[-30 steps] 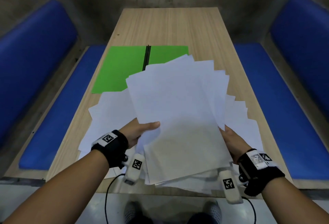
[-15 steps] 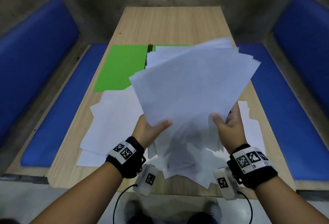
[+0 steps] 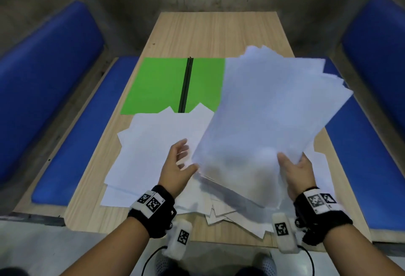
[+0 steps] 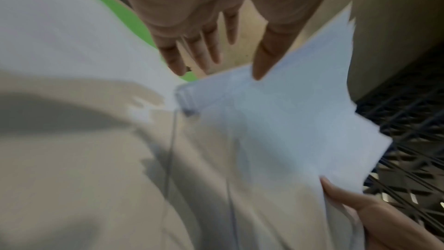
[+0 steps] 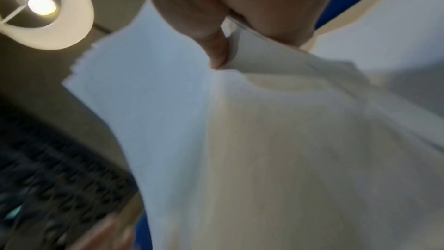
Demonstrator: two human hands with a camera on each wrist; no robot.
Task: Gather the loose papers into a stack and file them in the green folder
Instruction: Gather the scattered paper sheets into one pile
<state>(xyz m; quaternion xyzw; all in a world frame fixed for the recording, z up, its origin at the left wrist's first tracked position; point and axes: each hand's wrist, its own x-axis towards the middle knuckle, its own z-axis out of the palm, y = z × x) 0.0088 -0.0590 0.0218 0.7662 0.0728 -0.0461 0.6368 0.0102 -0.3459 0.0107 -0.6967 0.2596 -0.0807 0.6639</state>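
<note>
Folder (image 3: 162, 85) open, paperless; right hand (image 3: 295, 172) gripping sheaf (image 3: 269, 111), left hand (image 3: 177, 166) fingers spread

The folder (image 3: 166, 85) lies opened flat on the table (image 3: 210, 34), at mid-length. Loose sheets (image 3: 153, 150) lie spread on the table nearer the person, their far corners overlapping the folder's near edge. A fanned bundle of papers (image 3: 269, 118) is raised above the table's right side, covering the folder's right part. The right hand (image 3: 295, 172) holds the bundle's near right edge; the left hand (image 3: 177, 164) is at its near left corner. A bench (image 3: 72, 133) runs along each long side of the table.
</note>
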